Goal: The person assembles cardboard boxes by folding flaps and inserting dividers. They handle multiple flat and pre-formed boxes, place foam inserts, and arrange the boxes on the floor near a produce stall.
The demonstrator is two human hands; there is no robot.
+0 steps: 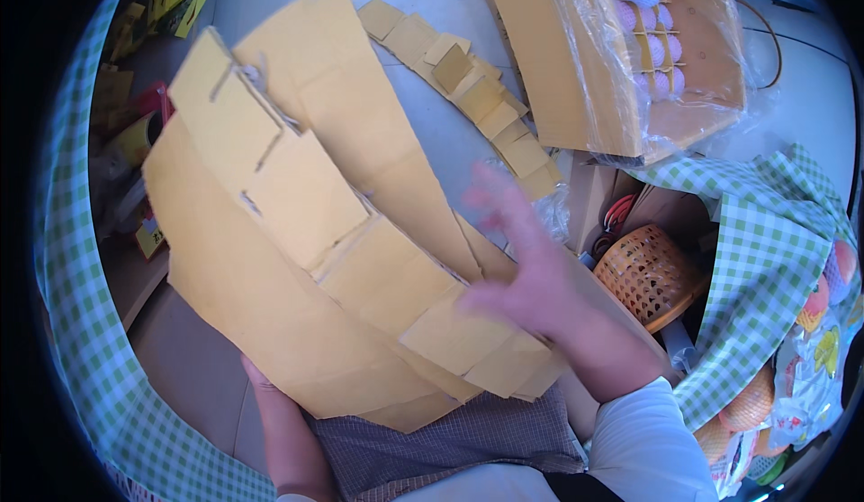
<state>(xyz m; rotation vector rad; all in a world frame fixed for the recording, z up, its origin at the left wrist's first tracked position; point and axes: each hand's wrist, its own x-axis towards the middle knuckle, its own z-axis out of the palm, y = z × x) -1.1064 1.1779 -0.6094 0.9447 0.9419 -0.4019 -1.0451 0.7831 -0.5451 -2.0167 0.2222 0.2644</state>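
Tilted in front of me is a stack of flat brown cardboard sheets (234, 277). A folded cardboard divider (306, 205) with slits lies across their top. My left hand (258, 378) holds the stack at its lower left edge, its fingers mostly hidden beneath. Slightly blurred, my right hand (531, 273) hovers over the right side of the stack with fingers apart and nothing in them. Beyond it, another folded cardboard divider (477, 93) rests on the pale surface.
At the upper right stands a plastic-lined cardboard box (576, 70) with several fruits in foam nets (657, 48). An orange woven basket (648, 273) sits below, beside a green checked cloth (765, 241). Bagged fruit (747, 403) is at the lower right. Another checked cloth (81, 322) hangs at the left.
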